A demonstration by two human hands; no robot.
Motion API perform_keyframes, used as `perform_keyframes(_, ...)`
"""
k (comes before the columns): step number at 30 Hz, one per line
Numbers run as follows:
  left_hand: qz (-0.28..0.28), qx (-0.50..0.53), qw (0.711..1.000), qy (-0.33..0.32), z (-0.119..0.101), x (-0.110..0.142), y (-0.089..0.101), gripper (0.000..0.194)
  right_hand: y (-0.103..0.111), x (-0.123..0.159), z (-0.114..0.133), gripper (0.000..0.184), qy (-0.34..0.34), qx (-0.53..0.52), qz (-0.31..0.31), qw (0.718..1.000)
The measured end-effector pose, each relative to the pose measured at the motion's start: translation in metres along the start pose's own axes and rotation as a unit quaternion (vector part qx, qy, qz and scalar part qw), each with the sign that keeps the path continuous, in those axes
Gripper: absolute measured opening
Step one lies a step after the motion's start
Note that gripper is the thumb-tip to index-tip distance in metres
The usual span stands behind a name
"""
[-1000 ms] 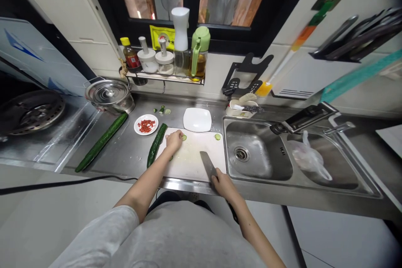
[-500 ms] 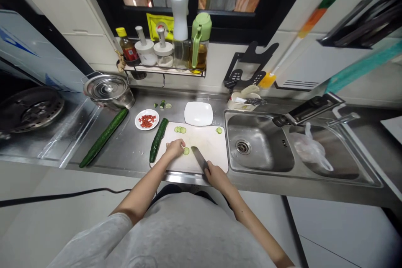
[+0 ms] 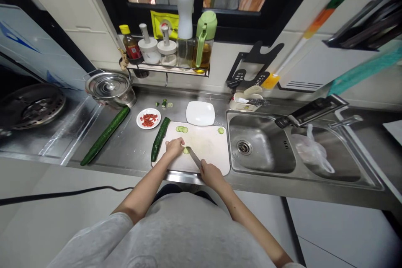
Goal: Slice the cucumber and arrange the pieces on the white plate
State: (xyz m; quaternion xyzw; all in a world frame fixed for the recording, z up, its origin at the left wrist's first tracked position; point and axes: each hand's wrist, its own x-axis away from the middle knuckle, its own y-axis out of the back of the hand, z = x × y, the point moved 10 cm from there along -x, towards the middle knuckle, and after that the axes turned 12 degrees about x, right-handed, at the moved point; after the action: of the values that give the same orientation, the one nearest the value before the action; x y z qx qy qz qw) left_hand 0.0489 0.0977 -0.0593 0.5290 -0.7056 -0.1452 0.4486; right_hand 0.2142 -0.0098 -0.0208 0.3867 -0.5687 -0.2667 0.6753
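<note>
My right hand [image 3: 212, 174] is wrapped round the handle of a kitchen knife [image 3: 194, 159]. Its blade slants up to the left, and the tip is over a pale green cucumber slice [image 3: 186, 150] on the white cutting board [image 3: 209, 150]. The curled fingers of my left hand [image 3: 175, 148] press at the left edge of that slice; whether more slices lie under them is hidden. A few cucumber slices [image 3: 181, 129] overlap near the board's top edge, and others [image 3: 221, 130] lie at its top right corner. A shorter whole cucumber [image 3: 160, 139] rests along the board's left edge.
Left of the board is a long cucumber [image 3: 105, 136]. Behind stand a plate of chopped red pieces [image 3: 148, 118], a white square plate [image 3: 200, 113], cucumber ends [image 3: 164, 103] and a lidded steel pot [image 3: 110, 88]. A double sink [image 3: 260, 142] lies to the right.
My right hand has brought the knife leftward, so its tip now meets the slice beside my left fingers. My left hand stays at the slice. The view has shifted slightly.
</note>
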Motion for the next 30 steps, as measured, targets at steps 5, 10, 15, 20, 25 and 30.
perform_keyframes(5,-0.002,-0.001,1.000,0.002,-0.002,0.001,0.001,0.023,-0.001,-0.001,0.005,0.023,0.001,0.002,0.020,1.000)
perform_keyframes(10,-0.003,0.004,1.000,0.006,-0.001,0.000,0.001,0.022,0.000,0.000,0.009,0.027,-0.010,0.004,0.031,0.999)
perform_keyframes(15,0.003,0.004,1.000,0.010,0.002,-0.003,-0.001,0.020,0.002,0.001,0.014,0.032,-0.014,0.016,0.046,0.999)
perform_keyframes(20,0.002,-0.001,1.000,0.013,0.003,-0.005,-0.002,0.020,0.003,0.000,0.017,0.033,-0.021,0.020,0.057,0.998)
perform_keyframes(25,0.000,-0.008,1.000,0.010,0.002,-0.005,-0.002,0.020,0.004,-0.001,0.021,0.034,-0.025,0.023,0.062,0.998)
perform_keyframes(30,0.002,-0.009,1.000,0.008,0.001,-0.005,-0.001,0.021,-0.004,0.000,0.020,0.037,-0.024,0.025,0.055,0.998)
